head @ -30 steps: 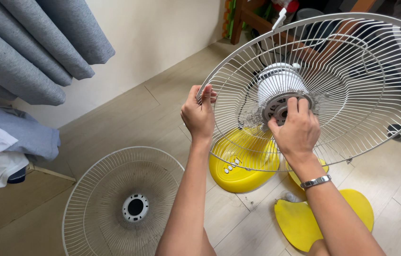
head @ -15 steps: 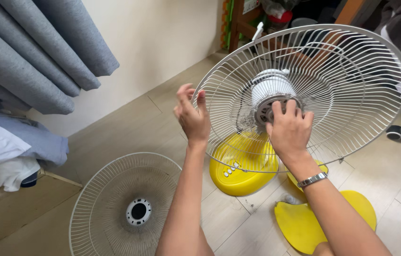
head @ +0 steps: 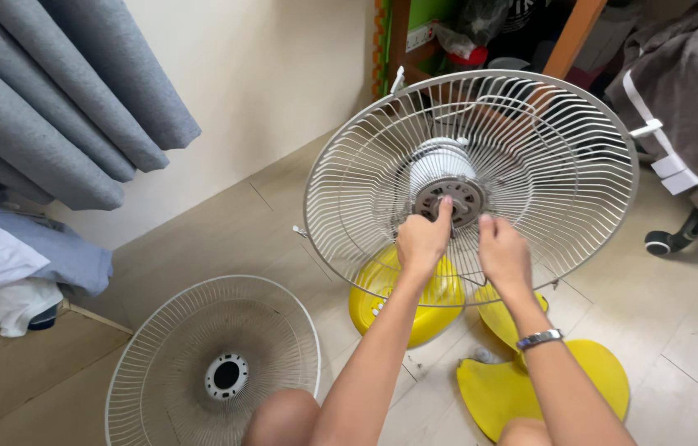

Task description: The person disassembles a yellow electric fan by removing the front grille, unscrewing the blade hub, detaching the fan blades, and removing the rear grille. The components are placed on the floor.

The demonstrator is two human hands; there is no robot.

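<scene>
Pale wood-plank floor (head: 225, 223), cream wall (head: 283, 74), grey curtains (head: 52, 99) upper left, wooden frame (head: 567, 37) at back, daylight-lit, soft shadows.

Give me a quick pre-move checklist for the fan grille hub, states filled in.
1. Left hand at the hub: ok, one fingertip touches it.
2. Right hand on the rear grille: cannot tell, fingers near the wires.
3. Hub nut: cannot tell.
4. Fan upright on its yellow base: ok.
5. Front grille out of the way on the floor: ok.
6. Yellow blade under the right forearm: not ok.
</scene>
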